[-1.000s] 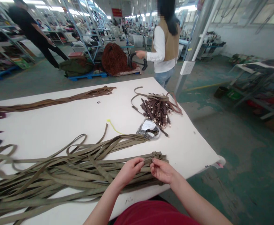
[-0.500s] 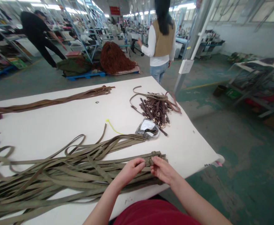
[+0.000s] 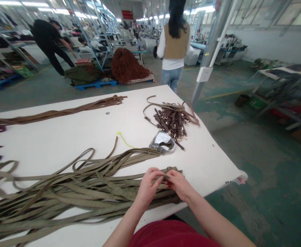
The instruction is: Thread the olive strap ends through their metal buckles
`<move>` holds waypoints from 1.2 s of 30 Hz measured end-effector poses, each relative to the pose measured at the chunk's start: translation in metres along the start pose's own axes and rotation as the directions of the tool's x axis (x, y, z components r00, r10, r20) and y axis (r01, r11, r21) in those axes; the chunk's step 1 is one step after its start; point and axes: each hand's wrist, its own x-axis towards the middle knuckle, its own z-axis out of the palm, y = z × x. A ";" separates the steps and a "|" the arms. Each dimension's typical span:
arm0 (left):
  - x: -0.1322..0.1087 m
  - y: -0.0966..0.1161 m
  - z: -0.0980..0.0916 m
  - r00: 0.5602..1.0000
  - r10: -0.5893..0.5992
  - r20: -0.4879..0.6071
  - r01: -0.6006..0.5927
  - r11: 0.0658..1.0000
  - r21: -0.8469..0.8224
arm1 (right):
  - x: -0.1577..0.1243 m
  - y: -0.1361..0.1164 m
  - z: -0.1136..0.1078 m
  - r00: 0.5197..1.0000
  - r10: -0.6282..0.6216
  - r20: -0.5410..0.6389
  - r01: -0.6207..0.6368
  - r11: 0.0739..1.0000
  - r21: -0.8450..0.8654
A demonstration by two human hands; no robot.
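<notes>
Long olive-green straps [image 3: 88,192] lie in a loose heap along the front of the white table [image 3: 207,161]. Over their right ends, my left hand [image 3: 152,183] and my right hand [image 3: 177,183] meet with fingertips pinched together. Between them is the end of one olive strap, mostly covered by the fingers. Just behind the fingers, a buckle [image 3: 169,168] shows on a strap end. Beyond my hands sits a clear plastic bag [image 3: 163,141] with a white label and small dark pieces inside.
Dark brown short straps with metal clasps [image 3: 172,120] are piled at the far right of the table. Brown straps [image 3: 63,111] run along the back edge. A metal post [image 3: 204,65] stands beyond the right edge; two people are further off.
My left hand has moved right and up to the strap end, closing on it beside my right hand. The person in the vest has turned and stepped slightly away.
</notes>
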 end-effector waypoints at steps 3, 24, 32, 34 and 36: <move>0.000 0.002 -0.003 1.000 0.021 -0.013 -0.021 1.000 -0.005 | 0.001 -0.001 -0.002 0.999 0.032 -0.013 -0.032 0.999 0.005; 0.005 -0.014 0.011 0.968 -0.238 -0.075 0.249 0.899 0.360 | 0.017 0.021 -0.005 0.996 -0.062 -0.066 0.042 0.962 -0.269; 0.003 -0.015 0.016 0.993 -0.092 -0.076 0.118 0.831 0.543 | 0.017 0.008 -0.002 0.995 -0.089 -0.049 0.067 0.937 -0.343; 0.003 -0.013 0.017 0.995 -0.074 -0.060 0.095 0.795 0.600 | 0.019 0.008 -0.002 0.983 -0.171 -0.060 0.119 0.859 -0.499; 0.004 -0.012 0.016 0.995 -0.093 -0.040 0.098 0.792 0.603 | 0.020 0.009 -0.003 0.964 -0.260 -0.044 0.170 0.741 -0.650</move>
